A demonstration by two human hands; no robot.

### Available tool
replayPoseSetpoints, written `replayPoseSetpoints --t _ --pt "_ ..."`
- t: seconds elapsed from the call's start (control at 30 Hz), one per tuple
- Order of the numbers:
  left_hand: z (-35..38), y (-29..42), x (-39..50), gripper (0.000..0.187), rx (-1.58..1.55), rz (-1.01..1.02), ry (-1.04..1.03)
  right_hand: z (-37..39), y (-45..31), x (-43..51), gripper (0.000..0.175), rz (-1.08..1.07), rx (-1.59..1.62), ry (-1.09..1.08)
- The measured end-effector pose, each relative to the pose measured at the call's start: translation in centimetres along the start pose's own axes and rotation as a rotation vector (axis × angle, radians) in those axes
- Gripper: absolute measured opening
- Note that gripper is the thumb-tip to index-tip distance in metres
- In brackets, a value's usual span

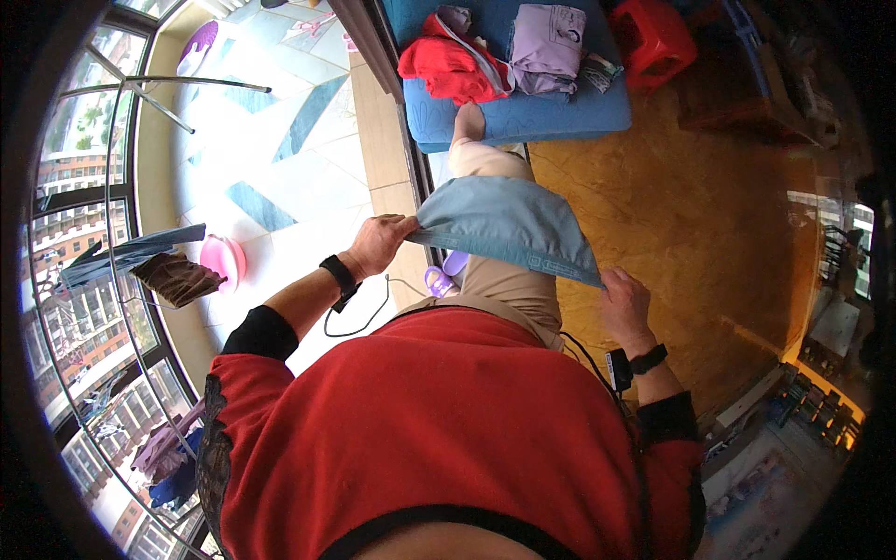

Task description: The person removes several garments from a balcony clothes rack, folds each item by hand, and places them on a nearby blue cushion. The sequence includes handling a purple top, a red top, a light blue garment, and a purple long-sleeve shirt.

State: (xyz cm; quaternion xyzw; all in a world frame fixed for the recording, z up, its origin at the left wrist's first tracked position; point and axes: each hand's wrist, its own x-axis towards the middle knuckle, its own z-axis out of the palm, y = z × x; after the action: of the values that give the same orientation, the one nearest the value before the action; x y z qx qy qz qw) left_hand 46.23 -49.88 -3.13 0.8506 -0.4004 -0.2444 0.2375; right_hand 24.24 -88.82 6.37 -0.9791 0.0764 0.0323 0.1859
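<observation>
My left hand (pixel 383 241) pinches one end of the waistband of a blue-grey garment (pixel 500 213). At the other end of the band, my right hand (pixel 625 308) grips the cloth, so the waistband is stretched between both hands. The garment is draped over my leg in beige trousers (pixel 514 283), hiding part of it. Beyond it, a bare foot (pixel 469 124) is at the front edge of a blue upholstered seat (pixel 588 115). On that seat lie a crumpled red garment (pixel 448 70) and a folded lavender garment (pixel 547 45).
A red plastic stool (pixel 651 42) stands right of the seat. Purple sandals (pixel 439 280) show near the door track. To the left are a pink basin (pixel 222 262), a metal drying rack (pixel 112 210) with hung clothes, and windows. A black cable (pixel 364 325) lies on the floor.
</observation>
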Motion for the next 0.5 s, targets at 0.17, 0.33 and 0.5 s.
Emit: replayPoseSetpoints --t 0.17,0.33,0.5 --pt "-0.6 1.1 0.1 0.011 -0.111 0.024 0.074 -1.4 -1.2 0.0 0.01 0.065 0.023 -0.001" --pt "0.4 1.4 0.1 0.013 -0.09 0.003 -0.006 -0.9 -0.9 -0.6 0.013 0.14 -0.023 -0.189" --pt "1.0 3.2 1.8 0.06 0.216 0.168 -0.35 2.0 -0.1 -0.1 0.022 0.144 -0.075 -0.485"
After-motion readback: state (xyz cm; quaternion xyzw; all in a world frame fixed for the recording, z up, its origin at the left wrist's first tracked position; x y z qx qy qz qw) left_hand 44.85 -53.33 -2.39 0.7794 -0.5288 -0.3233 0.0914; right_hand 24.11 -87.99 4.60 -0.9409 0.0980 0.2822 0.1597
